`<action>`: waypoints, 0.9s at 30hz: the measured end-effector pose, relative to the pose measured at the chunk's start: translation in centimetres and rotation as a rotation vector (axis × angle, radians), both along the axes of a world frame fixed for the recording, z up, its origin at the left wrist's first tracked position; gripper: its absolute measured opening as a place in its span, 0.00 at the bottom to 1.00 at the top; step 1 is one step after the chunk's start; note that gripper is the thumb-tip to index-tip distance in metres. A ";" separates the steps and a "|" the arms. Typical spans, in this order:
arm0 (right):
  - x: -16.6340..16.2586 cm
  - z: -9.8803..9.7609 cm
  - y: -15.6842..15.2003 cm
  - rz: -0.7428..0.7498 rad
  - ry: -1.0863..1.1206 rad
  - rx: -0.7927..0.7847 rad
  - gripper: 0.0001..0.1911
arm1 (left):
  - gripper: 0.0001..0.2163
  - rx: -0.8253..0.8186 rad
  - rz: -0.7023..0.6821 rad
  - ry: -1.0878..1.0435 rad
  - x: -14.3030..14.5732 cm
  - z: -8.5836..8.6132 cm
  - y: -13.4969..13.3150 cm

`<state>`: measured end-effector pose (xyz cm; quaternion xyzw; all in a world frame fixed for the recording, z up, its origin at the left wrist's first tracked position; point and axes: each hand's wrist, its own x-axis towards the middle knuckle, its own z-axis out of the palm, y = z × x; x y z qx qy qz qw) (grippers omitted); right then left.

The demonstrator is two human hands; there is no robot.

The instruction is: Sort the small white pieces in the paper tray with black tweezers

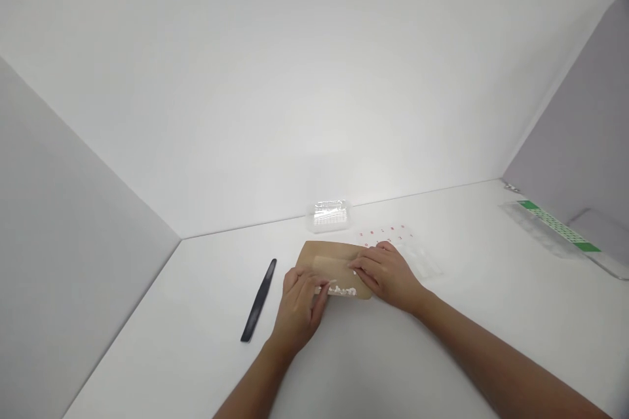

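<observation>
Left hand [299,304] pinches and right hand [388,275] presses flat a brown envelope [330,256] on the table [442,353]; white pieces [344,291] lie loose at its near edge.

Brown paper envelope [328,260] lying flat on the white table.
Small white pieces [344,291] sit in a row along its near edge; the right hand [388,275] presses flat on it, the left hand [299,309] curls at that edge.
</observation>
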<state>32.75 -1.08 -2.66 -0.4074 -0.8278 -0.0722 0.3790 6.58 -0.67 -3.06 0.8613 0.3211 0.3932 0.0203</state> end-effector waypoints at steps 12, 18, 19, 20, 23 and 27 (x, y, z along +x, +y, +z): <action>-1.5 1.1 -1.6 0.154 0.045 0.014 0.05 | 0.04 -0.035 -0.011 0.073 0.4 1.2 -0.5; -2.3 0.8 -1.9 0.208 0.091 0.041 0.06 | 0.05 -0.003 -0.052 0.103 0.7 1.2 -0.7; -2.3 0.7 -1.9 0.199 0.108 0.040 0.06 | 0.05 -0.006 -0.062 0.106 0.7 1.3 -0.7; -2.3 0.7 -1.8 0.191 0.118 0.036 0.07 | 0.06 -0.014 -0.075 0.109 0.8 1.3 -0.8; -2.3 0.5 -1.7 0.213 0.099 0.030 0.07 | 0.06 -0.052 -0.136 0.135 0.9 1.4 -1.0; -2.4 0.2 -1.8 0.262 0.100 -0.001 0.06 | 0.06 -0.050 -0.195 0.150 0.8 1.4 -1.0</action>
